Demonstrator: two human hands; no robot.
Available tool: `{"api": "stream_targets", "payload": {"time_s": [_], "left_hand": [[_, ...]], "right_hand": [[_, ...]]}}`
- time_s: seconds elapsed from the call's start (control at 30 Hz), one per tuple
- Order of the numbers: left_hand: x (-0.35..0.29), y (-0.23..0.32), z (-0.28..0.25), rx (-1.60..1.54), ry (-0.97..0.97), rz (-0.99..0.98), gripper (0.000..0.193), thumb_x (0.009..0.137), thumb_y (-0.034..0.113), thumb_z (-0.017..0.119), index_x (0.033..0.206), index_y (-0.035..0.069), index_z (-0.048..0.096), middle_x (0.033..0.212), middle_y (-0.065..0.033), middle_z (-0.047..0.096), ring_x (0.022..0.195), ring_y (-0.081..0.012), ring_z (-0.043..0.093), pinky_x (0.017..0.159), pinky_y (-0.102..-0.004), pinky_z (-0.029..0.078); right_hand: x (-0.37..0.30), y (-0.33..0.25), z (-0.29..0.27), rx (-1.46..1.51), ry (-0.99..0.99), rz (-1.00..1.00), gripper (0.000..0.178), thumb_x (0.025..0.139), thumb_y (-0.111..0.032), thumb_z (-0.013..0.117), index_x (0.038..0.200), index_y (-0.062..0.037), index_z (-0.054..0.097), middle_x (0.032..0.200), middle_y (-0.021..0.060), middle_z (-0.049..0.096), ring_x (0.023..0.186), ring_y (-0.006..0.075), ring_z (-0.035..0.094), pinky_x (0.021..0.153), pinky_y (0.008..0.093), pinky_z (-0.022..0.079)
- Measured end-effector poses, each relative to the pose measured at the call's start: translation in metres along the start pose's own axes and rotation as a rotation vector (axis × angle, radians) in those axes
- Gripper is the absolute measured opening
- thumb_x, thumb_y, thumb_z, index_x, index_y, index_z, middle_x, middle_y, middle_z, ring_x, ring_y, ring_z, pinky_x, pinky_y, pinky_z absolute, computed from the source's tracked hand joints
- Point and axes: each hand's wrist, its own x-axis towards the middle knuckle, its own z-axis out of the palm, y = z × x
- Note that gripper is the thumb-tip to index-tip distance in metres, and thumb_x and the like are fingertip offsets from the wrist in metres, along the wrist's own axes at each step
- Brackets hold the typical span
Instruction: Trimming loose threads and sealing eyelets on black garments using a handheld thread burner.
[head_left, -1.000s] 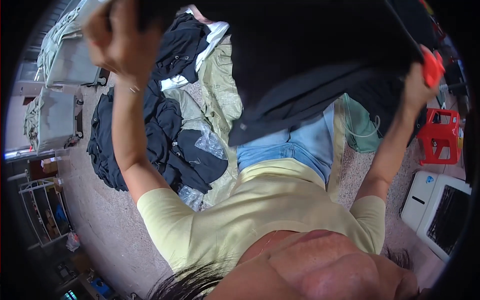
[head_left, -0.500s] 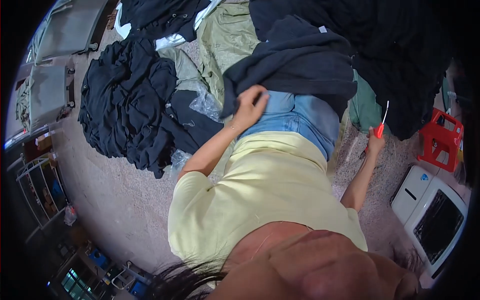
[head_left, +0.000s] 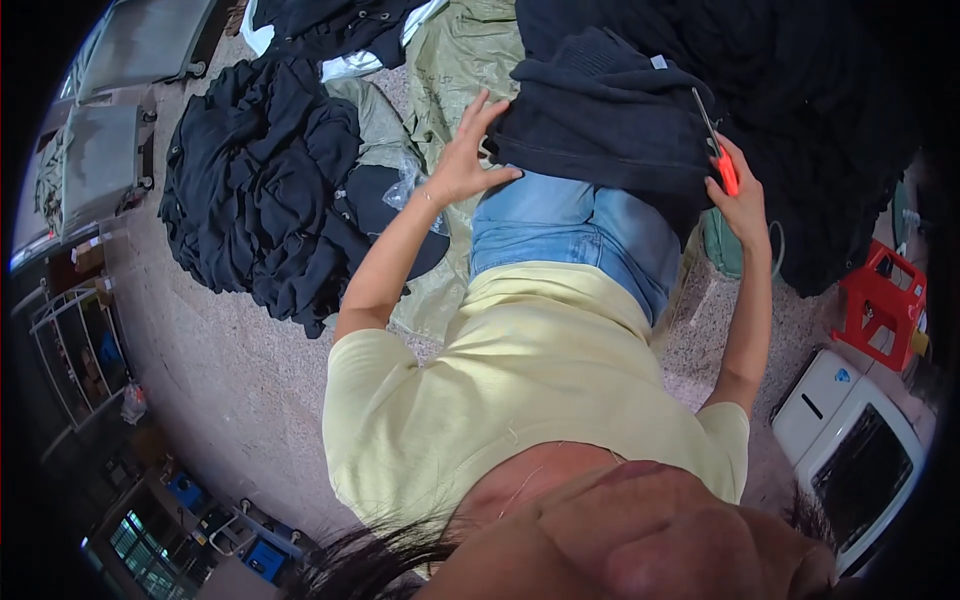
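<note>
A dark navy knit garment (head_left: 610,125) lies across my lap, with a ribbed part at its far end and a small white tag. My left hand (head_left: 470,160) is at the garment's left edge, fingers spread and thumb near the hem over my jeans. At the right edge, my right hand (head_left: 738,195) is closed round a tool with a red-orange handle (head_left: 728,172) and a slim metal shaft. The shaft points away over the garment; which kind of tool it is, I cannot make out.
A heap of dark garments (head_left: 265,190) lies on the floor to the left, and more dark cloth (head_left: 810,130) is piled at the right. An olive woven sack (head_left: 455,55) spreads ahead. A red stool (head_left: 882,305) and a white appliance-like box (head_left: 850,440) stand at the right.
My right hand has come up from beside my lap to the garment's right edge, bringing the tool along. My left hand has shifted to the left edge and spread; the garment lies flatter.
</note>
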Motion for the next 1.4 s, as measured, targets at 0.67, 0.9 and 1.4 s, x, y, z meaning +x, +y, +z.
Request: {"api": "stream_targets", "payload": {"time_s": [0.67,0.9,1.4], "left_hand": [[-0.013,-0.083,0.031,-1.654,0.018,-0.731,0.032,0.094,0.034,0.066,0.103,0.003,0.061,0.091,-0.0105,0.068,0.082,-0.0239,0.068,0.076,-0.0337,0.059],[-0.008,-0.027,-0.004,-0.894,0.452,-0.41,0.015,0.099,0.017,0.06,0.107,0.005,0.065,0.1,-0.0022,0.071,0.093,-0.0124,0.066,0.081,-0.0289,0.054],[0.004,0.001,-0.006,-1.372,0.431,-0.302,0.017,0.104,0.016,0.048,0.113,0.007,0.06,0.107,-0.0078,0.068,0.099,-0.0204,0.068,0.088,-0.0367,0.057]], "right_hand": [[-0.108,-0.117,0.019,-0.357,-0.335,0.142,0.067,0.091,-0.014,0.067,0.151,-0.0169,0.038,0.121,0.0206,0.054,0.105,0.0379,0.059,0.079,0.0434,0.051],[-0.073,-0.143,0.06,-0.275,-0.12,-0.203,0.032,0.088,-0.02,0.072,0.116,-0.0074,0.061,0.1,0.0124,0.066,0.085,0.0351,0.066,0.068,0.0381,0.053],[-0.019,-0.129,0.099,0.397,-0.162,-0.117,0.018,0.091,-0.016,0.069,0.106,-0.0069,0.066,0.073,0.0043,0.065,0.06,0.0168,0.063,0.054,0.0311,0.048]]}}
